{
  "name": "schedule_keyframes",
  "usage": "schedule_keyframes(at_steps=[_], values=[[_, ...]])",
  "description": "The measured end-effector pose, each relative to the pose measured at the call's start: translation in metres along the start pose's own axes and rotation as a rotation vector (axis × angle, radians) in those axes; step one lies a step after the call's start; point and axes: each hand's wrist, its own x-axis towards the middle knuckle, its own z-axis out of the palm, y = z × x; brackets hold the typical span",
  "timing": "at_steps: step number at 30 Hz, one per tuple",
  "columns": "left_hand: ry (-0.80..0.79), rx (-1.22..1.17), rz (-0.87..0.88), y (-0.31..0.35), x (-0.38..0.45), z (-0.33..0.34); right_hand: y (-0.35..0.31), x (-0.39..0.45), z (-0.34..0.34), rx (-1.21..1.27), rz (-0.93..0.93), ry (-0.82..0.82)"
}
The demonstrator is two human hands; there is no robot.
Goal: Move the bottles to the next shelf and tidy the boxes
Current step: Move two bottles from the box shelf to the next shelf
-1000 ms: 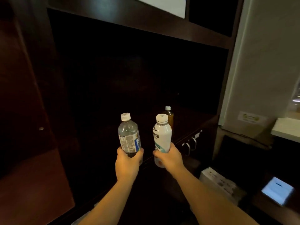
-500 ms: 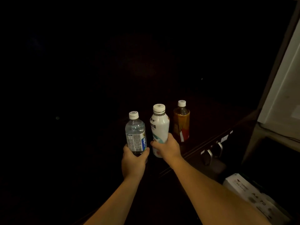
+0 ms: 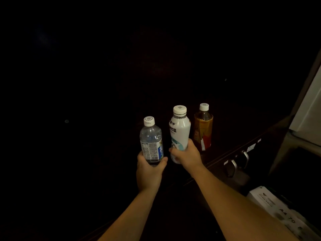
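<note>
Closest to the camera, both bare forearms come up from the bottom edge, and down in the bottom right corner there's a white box (image 3: 271, 204) with some dark print on it, lying low and well apart from the bottles. Pretty dark scene overall, so a lot of the cabinet is just black.

The left hand (image 3: 148, 173) has its grip wrapped round the bottom of a clear water bottle (image 3: 151, 140): thumb on the right side, fingers behind, bottle upright with a white cap and a blue and white label. Whether its base is touching anything I honestly can't tell, it's too dark under it.

Just beside it, the right hand (image 3: 186, 156) has its grip closed around the lower half of a white bottle (image 3: 179, 129) with teal print and a white cap, also upright, leaning a hair to the left. The two held bottles are near each other but not touching.

A bit further back and to the right, an amber tea bottle (image 3: 203, 129) stands on its own on the dark shelf (image 3: 231, 129), just beside the white one, nobody holding it.

Right of that, under the shelf's front edge, a couple of metal handles (image 3: 238, 160) catch the light. Far right edge there's a pale wall (image 3: 311, 115).
</note>
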Motion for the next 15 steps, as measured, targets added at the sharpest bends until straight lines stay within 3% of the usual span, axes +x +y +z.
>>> schedule_keyframes(at_steps=[5, 9, 15], values=[[-0.025, -0.016, 0.018, 0.006, -0.005, -0.014, -0.011, -0.013, -0.010, -0.006, -0.020, 0.035], [-0.063, -0.009, -0.044, 0.014, -0.021, -0.037, -0.026, -0.043, -0.019, -0.102, -0.062, 0.162], [-0.131, -0.057, 0.104, 0.023, -0.071, -0.102, -0.059, -0.132, 0.005, -0.116, -0.100, 0.236]])
